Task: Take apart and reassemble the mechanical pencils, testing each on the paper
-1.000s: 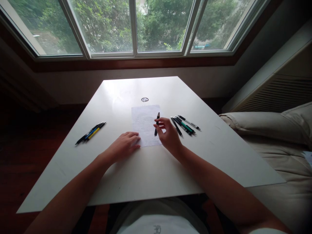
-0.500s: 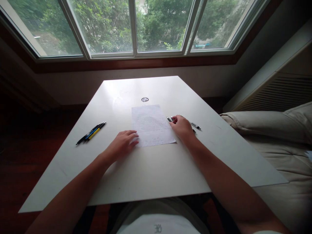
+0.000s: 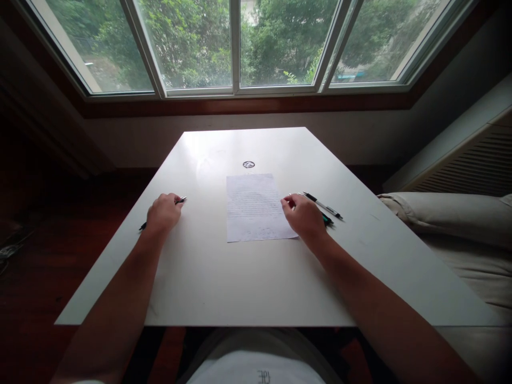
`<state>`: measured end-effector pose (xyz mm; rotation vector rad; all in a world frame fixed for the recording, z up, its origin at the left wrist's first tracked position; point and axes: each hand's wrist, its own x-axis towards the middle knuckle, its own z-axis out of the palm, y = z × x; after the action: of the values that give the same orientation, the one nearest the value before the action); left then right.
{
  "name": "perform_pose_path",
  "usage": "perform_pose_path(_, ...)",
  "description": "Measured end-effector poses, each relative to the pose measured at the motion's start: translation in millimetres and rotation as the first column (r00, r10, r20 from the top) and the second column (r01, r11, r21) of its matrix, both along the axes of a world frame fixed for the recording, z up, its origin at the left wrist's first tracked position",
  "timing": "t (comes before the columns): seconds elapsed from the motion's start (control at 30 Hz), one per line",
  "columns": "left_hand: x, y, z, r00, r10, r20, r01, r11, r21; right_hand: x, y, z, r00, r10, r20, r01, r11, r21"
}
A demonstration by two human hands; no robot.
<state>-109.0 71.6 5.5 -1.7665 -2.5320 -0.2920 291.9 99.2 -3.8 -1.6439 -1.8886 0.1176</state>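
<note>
At the left of the table, my left hand (image 3: 164,212) is closed over the pens. Their silvery tips (image 3: 183,199) and a dark pen end (image 3: 143,226) stick out on either side of it, while the rest is covered. My right hand (image 3: 303,214), fingers curled, is on pens right of the paper. A black pen with a green part (image 3: 327,218) shows from under the palm, and a black-and-white pen (image 3: 330,210) lies just beyond the knuckles. Between the hands lies a sheet of paper (image 3: 254,208) with lines of writing, flat on the table.
The white table (image 3: 208,282) narrows toward the window (image 3: 276,48). A round dark emblem (image 3: 248,164) is on its surface above the paper. Beige cushioned seating (image 3: 436,218) and a slatted panel (image 3: 472,154) are at the right.
My left hand has moved left from the paper's edge onto the left pens, covering most of them. My right hand stays by the right pens. The view has shifted slightly.
</note>
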Motion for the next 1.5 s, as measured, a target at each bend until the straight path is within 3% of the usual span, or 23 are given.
perform_pose_path(0.2,-19,8,-7.4,0.997,0.064,0.03,-0.061,0.993,-0.103,-27,-28,4.9,0.972,0.23,-0.054,-0.233,0.972,-0.045)
perform_pose_path(0.5,-4,9,-2.8,0.993,0.098,0.064,-0.082,0.975,-0.208,-29,-32,4.0,0.93,0.348,-0.116,-0.36,0.928,-0.095)
perform_pose_path(0.57,8,6,2.2,0.994,0.055,0.1,-0.041,0.99,-0.136,-30,-36,7.6,0.917,0.376,-0.135,-0.388,0.919,-0.076)
perform_pose_path(0.63,25,1,8.1,0.969,-0.068,0.237,0.048,0.995,0.09,-32,-41,11.8,0.895,0.418,-0.156,-0.43,0.901,-0.058)
perform_pose_path(0.7,47,-6,13.4,0.871,-0.236,0.432,0.098,0.943,0.317,-35,-47,15.5,0.863,0.473,-0.178,-0.487,0.872,-0.042)
perform_pose_path(0.77,71,-15,16.0,0.69,-0.4,0.604,0.11,0.882,0.458,-38,-53,17.4,0.823,0.531,-0.204,-0.546,0.838,-0.019)
perform_pose_path(0.9,116,-36,10.8,0.294,-0.55,0.782,0.196,0.835,0.514,-45,-62,14.4,0.76,0.606,-0.234,-0.618,0.786,0.025)
perform_pose_path(1.0,135,-49,2.6,0.139,-0.58,0.803,0.315,0.794,0.519,-48,-63,9.5,0.724,0.646,-0.241,-0.658,0.752,0.035)
perform_pose_path(1.1,137,-52,-3.1,0.185,-0.612,0.769,0.385,0.765,0.516,-47,-61,9.3,0.704,0.669,-0.238,-0.683,0.73,0.029)
perform_pose_path(1.23,121,-44,-4.1,0.366,-0.662,0.654,0.359,0.749,0.557,-41,-56,18.2,0.725,0.643,-0.245,-0.666,0.746,-0.011)
perform_pose_path(1.33,113,-39,-4.5,0.496,-0.717,0.489,0.449,0.694,0.563,-37,-52,24.1,0.719,0.633,-0.286,-0.671,0.74,-0.05)
perform_pose_path(1.5,123,-34,-17.6,0.522,-0.764,0.38,0.521,0.638,0.567,-31,-45,21.8,0.745,0.604,-0.284,-0.651,0.752,-0.108)
